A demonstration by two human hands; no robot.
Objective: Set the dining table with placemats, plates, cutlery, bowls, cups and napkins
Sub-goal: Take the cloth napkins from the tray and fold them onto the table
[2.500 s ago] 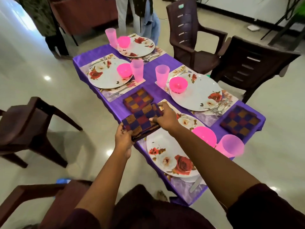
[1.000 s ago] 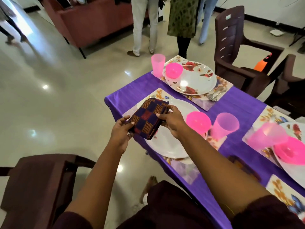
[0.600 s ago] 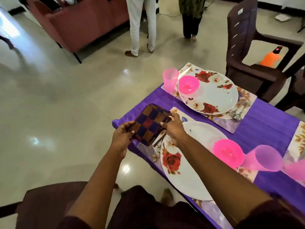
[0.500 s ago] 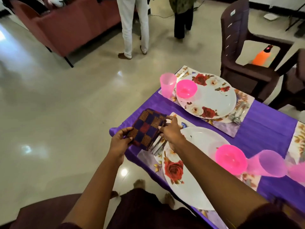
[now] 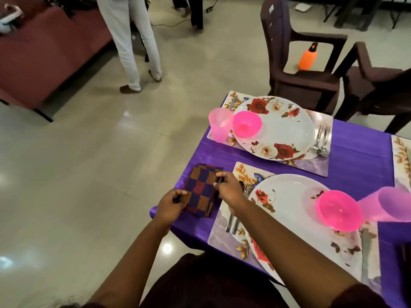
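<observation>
Napkin [image 5: 201, 190] one, hands two, plates two

My arms are bare from the wrists up past the elbows — no watch, no ring, no bracelet that I can make out on my left hand [image 5: 170, 204] or my right hand [image 5: 229, 190]. The sleeves [image 5: 364, 295] begin high on the upper arms, a dark maroon-brown cloth, plain, with no print or stitching I can tell. The same dark cloth covers my front [image 5: 206, 283] below, falling in soft folds — the lower edge of the view is dim, so finer detail of the garment is lost there.
</observation>
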